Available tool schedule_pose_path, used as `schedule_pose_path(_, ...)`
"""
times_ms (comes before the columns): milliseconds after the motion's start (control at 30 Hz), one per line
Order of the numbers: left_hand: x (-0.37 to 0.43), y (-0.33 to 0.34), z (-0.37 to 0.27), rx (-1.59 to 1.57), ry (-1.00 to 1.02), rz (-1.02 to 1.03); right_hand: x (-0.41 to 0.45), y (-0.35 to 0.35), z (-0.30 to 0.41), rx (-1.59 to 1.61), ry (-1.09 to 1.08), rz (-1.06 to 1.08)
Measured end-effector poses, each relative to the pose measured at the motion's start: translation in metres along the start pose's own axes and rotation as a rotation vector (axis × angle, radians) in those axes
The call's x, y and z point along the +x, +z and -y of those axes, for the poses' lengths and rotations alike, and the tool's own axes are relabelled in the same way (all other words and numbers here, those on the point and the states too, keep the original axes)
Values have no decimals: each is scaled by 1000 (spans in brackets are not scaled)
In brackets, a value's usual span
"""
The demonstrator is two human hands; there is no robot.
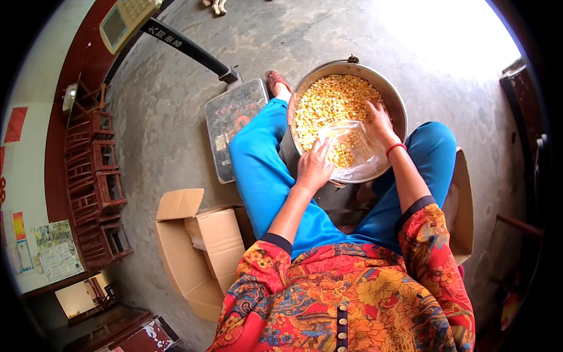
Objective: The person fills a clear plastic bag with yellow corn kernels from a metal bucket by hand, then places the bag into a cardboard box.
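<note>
Yellow corn kernels [330, 97] fill much of a metal bucket [398, 101] between my knees. A clear plastic bag [367, 154] lies over the bucket's near side, its mouth spread, with kernels visible through or inside it. My left hand [316, 163] holds the bag's left edge, the thumb partly hidden. On the bucket's right side, my right hand [379, 121] reaches down into the kernels past the bag. Its fingertips are sunk among them, so whether it grasps any is hidden. A red bracelet [396, 148] circles my right wrist.
A platform scale [237, 127] stands left of the bucket, its post [189, 50] leading to a display [127, 22]. Open cardboard boxes [198, 255] [462, 211] flank my legs. Wooden chairs [107, 189] line the left wall. An animal's paws [216, 6] show at the top.
</note>
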State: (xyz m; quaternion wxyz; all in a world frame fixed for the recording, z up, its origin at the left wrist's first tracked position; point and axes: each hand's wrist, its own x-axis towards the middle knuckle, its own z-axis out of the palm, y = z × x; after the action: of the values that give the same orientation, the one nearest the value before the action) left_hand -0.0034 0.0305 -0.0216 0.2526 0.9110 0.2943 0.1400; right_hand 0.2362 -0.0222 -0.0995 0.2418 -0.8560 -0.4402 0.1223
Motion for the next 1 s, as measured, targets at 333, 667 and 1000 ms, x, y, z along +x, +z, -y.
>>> schedule_pose_path(333,0,-1,-1,-13,-26,52,-10,5,-4,137,53,264)
schedule_pose_path(667,-1,-1,0,-25,-17,45,3,-26,10,1538,569,209)
schedule_pose_path(1000,1,0,-2,-9,-45,40,-9,-77,70,1418,59,818)
